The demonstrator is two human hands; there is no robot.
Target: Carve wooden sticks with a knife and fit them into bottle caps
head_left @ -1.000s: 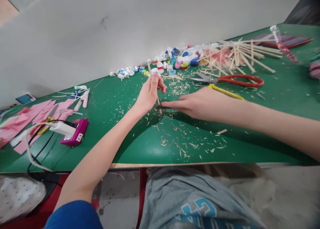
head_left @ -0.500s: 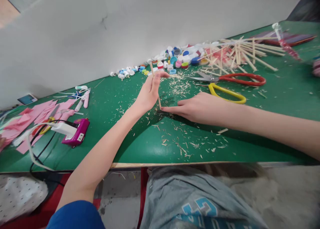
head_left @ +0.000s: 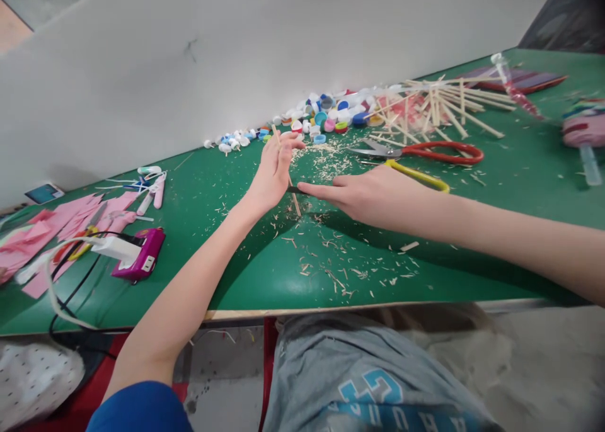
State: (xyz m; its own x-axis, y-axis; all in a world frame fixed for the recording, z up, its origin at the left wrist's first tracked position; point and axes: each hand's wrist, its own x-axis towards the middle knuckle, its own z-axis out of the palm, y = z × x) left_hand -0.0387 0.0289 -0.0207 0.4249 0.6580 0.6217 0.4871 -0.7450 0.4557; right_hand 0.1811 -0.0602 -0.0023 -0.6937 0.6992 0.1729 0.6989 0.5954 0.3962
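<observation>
My left hand [head_left: 271, 170] is closed round a thin wooden stick [head_left: 295, 205], tilted, with its upper end poking out above the fingers. The stick's lower end reaches close to the green tabletop. My right hand [head_left: 366, 196] is closed, its index finger stretched toward the stick. From under that fingertip a thin dark knife blade [head_left: 293, 190] lies across the stick just below my left hand; its handle is hidden in my palm. Wood shavings [head_left: 343, 284] are scattered on the table around both hands. Large scissors [head_left: 439, 152] with one red and one yellow handle lie just beyond my right hand.
Several bottle caps [head_left: 326, 114] are heaped along the wall, beside a pile of wooden sticks [head_left: 454, 108]. At left are a magenta power adapter [head_left: 146, 255] with cords, pink sheets [head_left: 61, 221] and glue-gun-like pink tools [head_left: 158, 193]. The table's front edge [head_left: 283, 310] is near me.
The dark blade has come into view at the right fingertip, higher along the stick than the fingertip was. The stick leans more. The whole view has shifted slightly.
</observation>
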